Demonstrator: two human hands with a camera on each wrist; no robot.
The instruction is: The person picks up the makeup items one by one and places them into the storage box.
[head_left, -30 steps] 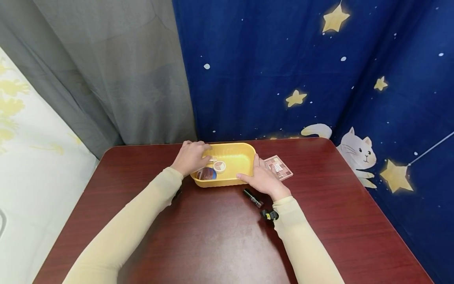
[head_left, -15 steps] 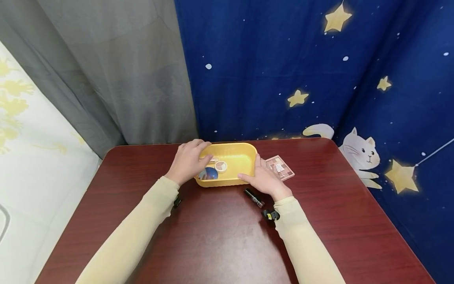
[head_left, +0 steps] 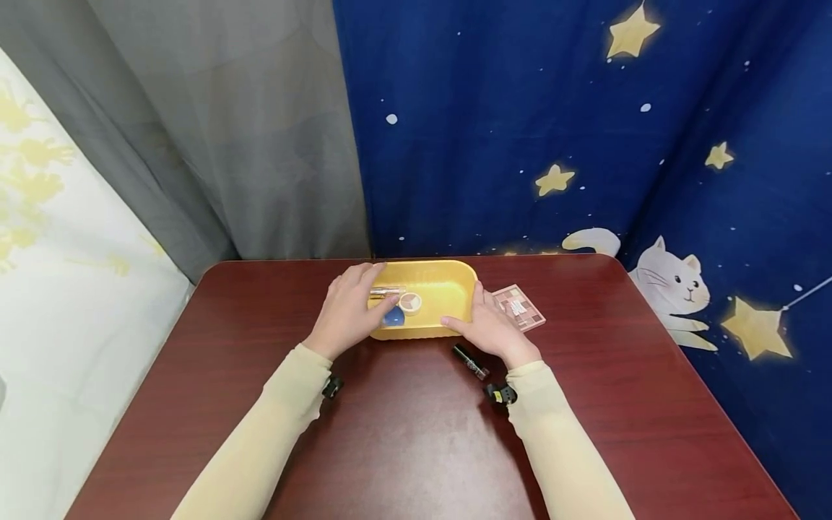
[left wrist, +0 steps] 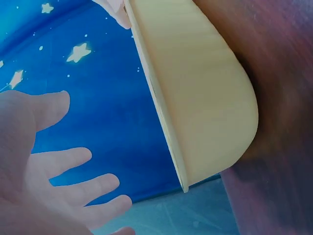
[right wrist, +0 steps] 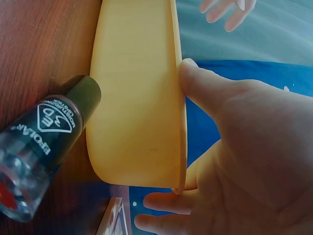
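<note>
A yellow plastic basket (head_left: 442, 300) stands near the table's far edge. My right hand (head_left: 490, 325) grips its right end, thumb on the near rim and fingers along the end wall. My left hand (head_left: 351, 307) hovers over the left end, fingers spread and holding nothing; the left wrist view shows the palm apart from the rim. Inside the basket lie a round three-colour compact (head_left: 410, 303), a slim shiny tube (head_left: 383, 292) and a blue rounded item (head_left: 393, 316), partly hidden by my left hand. A black-capped lipstick (right wrist: 54, 122) lies close to the right hand.
An eyeshadow palette (head_left: 518, 308) with a chequered lid lies right of the basket, partly behind my right hand. The dark red table (head_left: 403, 433) ends at the back against grey and blue starry curtains (head_left: 468, 144).
My left hand has drawn back slightly left and toward me, uncovering more of the slim tube. The right hand has stayed on the basket's right end. The head view has turned slightly left.
</note>
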